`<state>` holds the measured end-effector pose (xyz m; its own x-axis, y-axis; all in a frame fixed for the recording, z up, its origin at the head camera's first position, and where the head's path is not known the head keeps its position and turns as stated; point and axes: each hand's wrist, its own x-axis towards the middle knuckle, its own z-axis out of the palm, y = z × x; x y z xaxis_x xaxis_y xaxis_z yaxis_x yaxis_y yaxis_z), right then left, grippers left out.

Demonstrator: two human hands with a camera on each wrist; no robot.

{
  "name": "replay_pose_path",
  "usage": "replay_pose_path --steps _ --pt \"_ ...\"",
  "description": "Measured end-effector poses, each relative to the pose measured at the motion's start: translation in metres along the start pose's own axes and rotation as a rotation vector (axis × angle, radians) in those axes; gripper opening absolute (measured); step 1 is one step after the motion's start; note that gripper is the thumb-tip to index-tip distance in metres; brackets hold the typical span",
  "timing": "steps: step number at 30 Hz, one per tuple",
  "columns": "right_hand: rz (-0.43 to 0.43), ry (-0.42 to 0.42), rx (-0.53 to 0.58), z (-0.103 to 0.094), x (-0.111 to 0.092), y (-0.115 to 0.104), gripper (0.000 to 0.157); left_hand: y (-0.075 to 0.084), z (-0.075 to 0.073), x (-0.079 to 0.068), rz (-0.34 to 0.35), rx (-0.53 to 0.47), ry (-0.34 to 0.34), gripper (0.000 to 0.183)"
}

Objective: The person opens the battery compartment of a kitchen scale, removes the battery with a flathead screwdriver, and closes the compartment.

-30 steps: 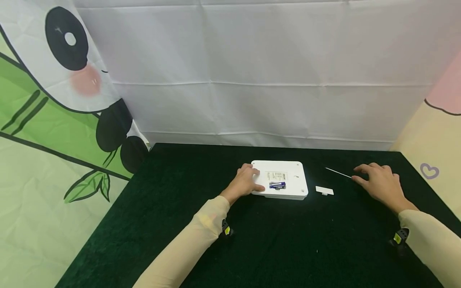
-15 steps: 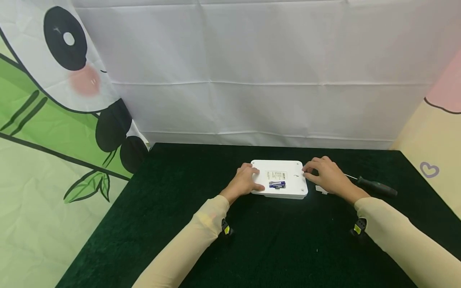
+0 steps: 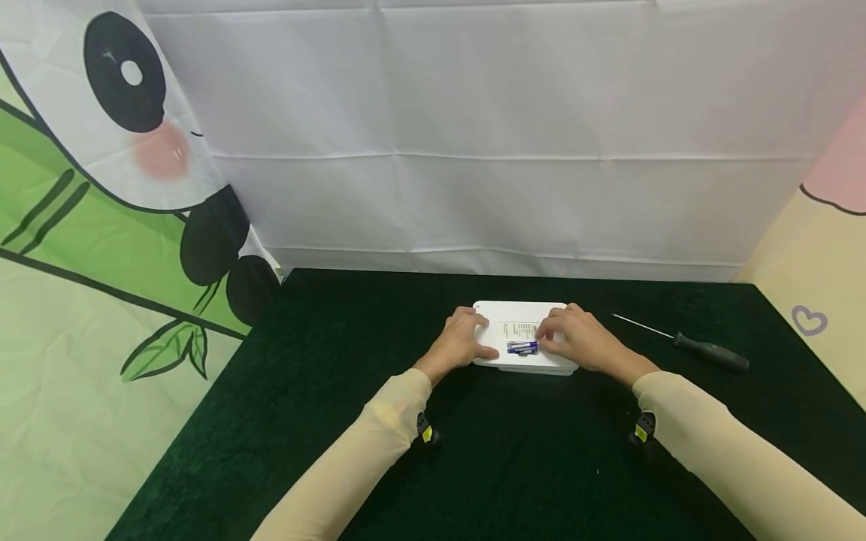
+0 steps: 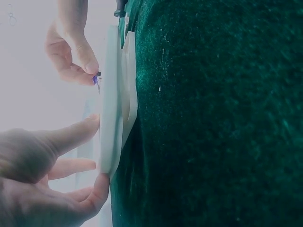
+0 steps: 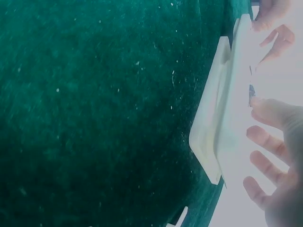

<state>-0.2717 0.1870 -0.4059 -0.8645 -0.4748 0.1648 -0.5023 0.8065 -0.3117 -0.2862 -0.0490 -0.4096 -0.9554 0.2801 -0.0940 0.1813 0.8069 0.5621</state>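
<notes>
A flat white battery-powered device (image 3: 504, 309) lies underside up on the dark green cloth, its battery compartment uncovered and a printed label above it. Blue-and-silver batteries (image 3: 519, 348) sit in the compartment. At the device's left end my left hand (image 3: 460, 338) holds it, thumb near the front edge and fingers spread over that end. My right hand (image 3: 575, 338) reaches over the right part, thumb and forefinger pinching the end of a battery. In the left wrist view the battery's blue end (image 4: 95, 80) shows tilted up at those fingertips (image 4: 90, 68).
A screwdriver (image 3: 710, 351) with a dark handle lies to the right, its thin shaft pointing back left. In the right wrist view a small white battery cover (image 5: 181, 218) lies on the cloth beside the device; the right hand hides it from the head view. A white curtain (image 3: 433, 203) hangs behind.
My right hand has moved left from beside the screwdriver to the battery compartment and now pinches a battery. The left hand has stayed on the device.
</notes>
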Motion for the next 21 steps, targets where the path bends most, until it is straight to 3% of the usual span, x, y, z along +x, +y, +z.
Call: replay_pose_path --steps 21 --pt "0.006 -0.032 0.017 0.0012 0.0048 0.0005 0.009 0.0036 0.001 0.0029 -0.026 0.039 0.004 0.061"
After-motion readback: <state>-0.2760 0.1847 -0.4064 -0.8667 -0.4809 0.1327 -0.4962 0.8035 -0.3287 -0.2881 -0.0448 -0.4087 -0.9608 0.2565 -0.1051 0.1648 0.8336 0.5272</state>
